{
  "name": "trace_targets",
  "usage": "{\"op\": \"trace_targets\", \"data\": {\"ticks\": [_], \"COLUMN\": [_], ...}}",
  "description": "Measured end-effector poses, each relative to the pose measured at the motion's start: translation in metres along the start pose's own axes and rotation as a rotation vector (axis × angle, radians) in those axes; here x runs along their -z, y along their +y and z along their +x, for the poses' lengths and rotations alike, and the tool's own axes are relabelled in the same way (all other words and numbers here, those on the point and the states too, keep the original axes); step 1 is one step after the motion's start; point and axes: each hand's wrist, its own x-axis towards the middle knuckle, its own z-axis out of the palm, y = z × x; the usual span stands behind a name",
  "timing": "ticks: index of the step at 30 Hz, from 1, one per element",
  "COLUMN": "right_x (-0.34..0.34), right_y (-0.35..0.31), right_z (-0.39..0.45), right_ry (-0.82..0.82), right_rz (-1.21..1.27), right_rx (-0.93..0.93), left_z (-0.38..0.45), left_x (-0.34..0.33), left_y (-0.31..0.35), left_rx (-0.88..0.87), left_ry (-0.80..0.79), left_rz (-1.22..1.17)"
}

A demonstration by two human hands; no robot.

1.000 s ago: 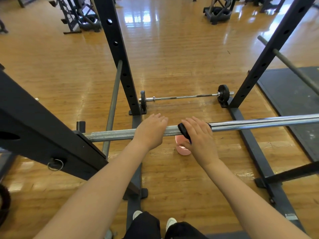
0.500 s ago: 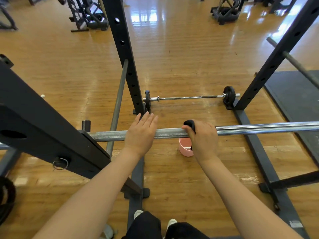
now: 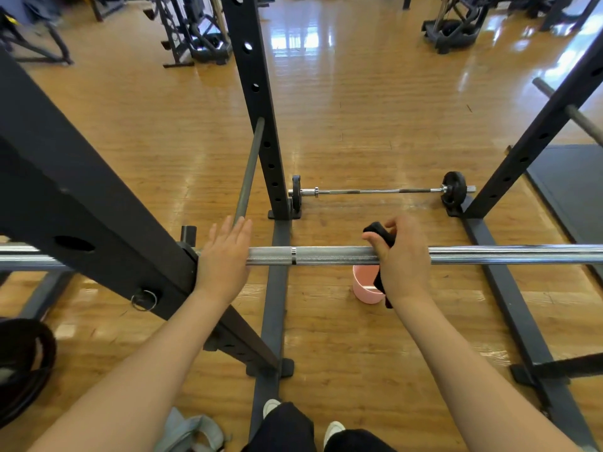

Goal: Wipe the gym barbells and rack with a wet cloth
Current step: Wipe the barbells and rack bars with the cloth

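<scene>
A silver barbell (image 3: 332, 255) lies across the black rack (image 3: 81, 207) at waist height, running left to right. My right hand (image 3: 404, 259) grips a black cloth (image 3: 378, 233) wrapped round the bar near its middle; the cloth's tail hangs below the bar. My left hand (image 3: 225, 256) rests flat on the bar with straight fingers, next to the rack's near-left upright. A second, thinner barbell (image 3: 375, 191) with small black plates lies on the floor between the far uprights.
A pink bucket (image 3: 365, 285) stands on the wooden floor under the bar. The rack's base beams (image 3: 274, 305) run along the floor. A dark mat (image 3: 574, 177) lies at the right, black plates (image 3: 23, 360) at the left, and gym machines (image 3: 195, 31) stand beyond.
My right hand has closed round the cloth and slid rightward along the bar. My left hand has shifted left toward the upright and flattened on the bar. The camera has moved closer.
</scene>
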Motion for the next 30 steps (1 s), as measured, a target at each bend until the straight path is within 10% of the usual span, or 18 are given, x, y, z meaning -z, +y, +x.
{"op": "trace_targets", "data": {"ticks": [6, 13, 30], "right_x": [-0.009, 0.001, -0.014], "right_y": [0.022, 0.042, 0.041], "right_z": [-0.009, -0.009, -0.018], "right_ry": [0.008, -0.089, 0.188], "right_rz": [-0.221, -0.391, -0.317], "right_rx": [0.407, 0.66, 0.647], "left_z": [0.006, 0.015, 0.011], "left_x": [-0.012, 0.006, 0.001], "left_y": [-0.003, -0.006, -0.004], "left_rx": [-0.047, 0.017, -0.052], "left_ry": [0.118, -0.202, -0.051], "left_rz": [-0.05, -0.089, -0.076]}}
